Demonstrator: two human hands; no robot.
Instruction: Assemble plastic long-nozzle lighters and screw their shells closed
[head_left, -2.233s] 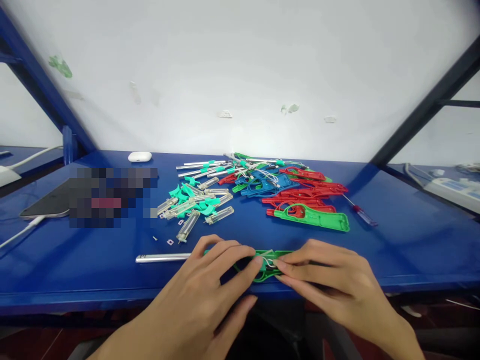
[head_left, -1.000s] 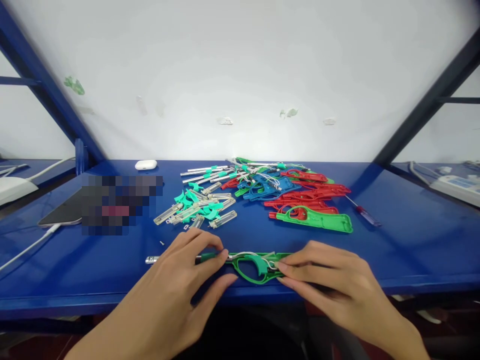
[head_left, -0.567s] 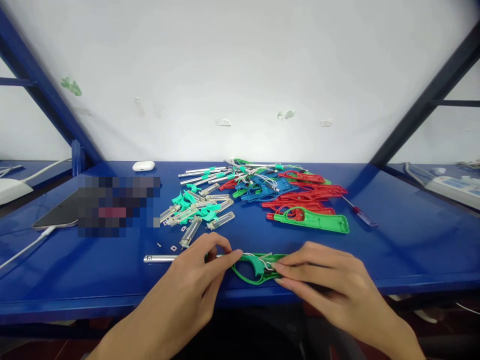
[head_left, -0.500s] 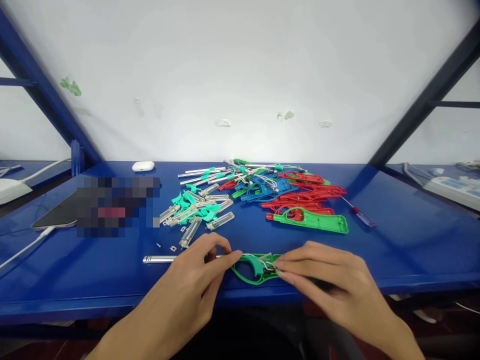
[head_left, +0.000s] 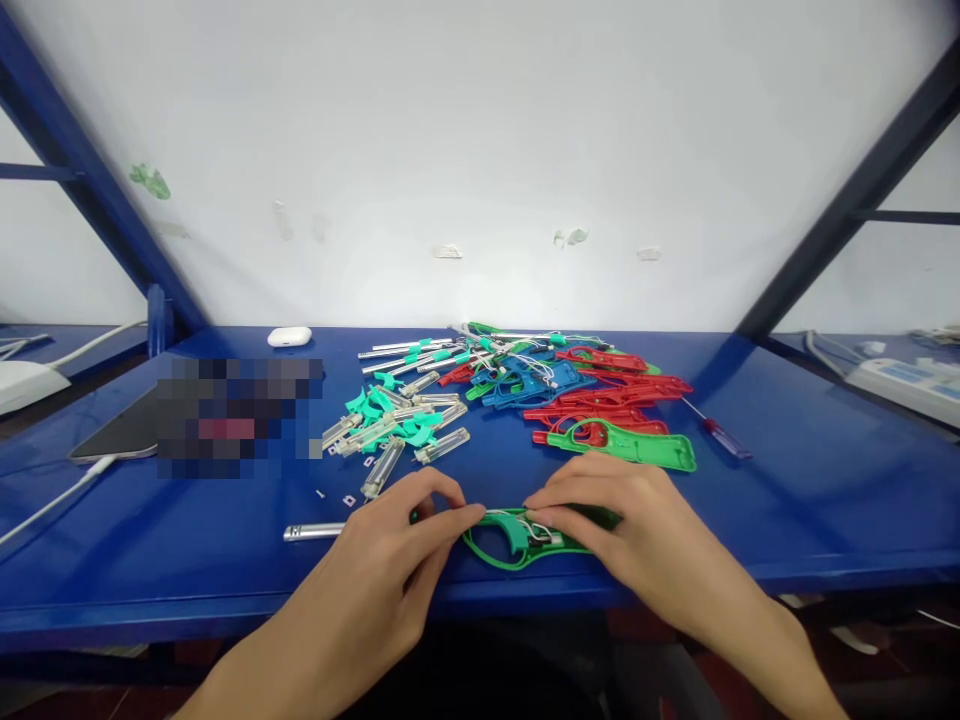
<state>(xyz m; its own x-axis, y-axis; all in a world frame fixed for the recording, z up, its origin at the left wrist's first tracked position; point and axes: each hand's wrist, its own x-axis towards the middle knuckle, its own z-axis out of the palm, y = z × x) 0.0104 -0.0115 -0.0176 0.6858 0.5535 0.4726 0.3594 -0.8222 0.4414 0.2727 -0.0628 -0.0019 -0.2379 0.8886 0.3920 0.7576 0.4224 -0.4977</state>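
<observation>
A green half-shell of a long-nosed gas lighter lies open side up near the table's front edge. Inside it sit a teal trigger and thin white wires. From its left end a silver metal tube sticks out under my left hand. That hand is closed, thumb and forefinger pinching the shell where the tube enters. My right hand is closed too, its fingertips pressed together on a white wire at the shell's upper edge. The shell's right end is partly hidden by this hand.
Clear fuel tanks and teal triggers are heaped behind my left hand. Farther back lie metal tubes with wires. Red shells, blue shells and a green shell are piled rightward, beside a screwdriver. A phone lies left.
My right hand has shifted left and up along the shell, from the wires near the middle to the upper edge by the trigger. My left hand keeps its hold.
</observation>
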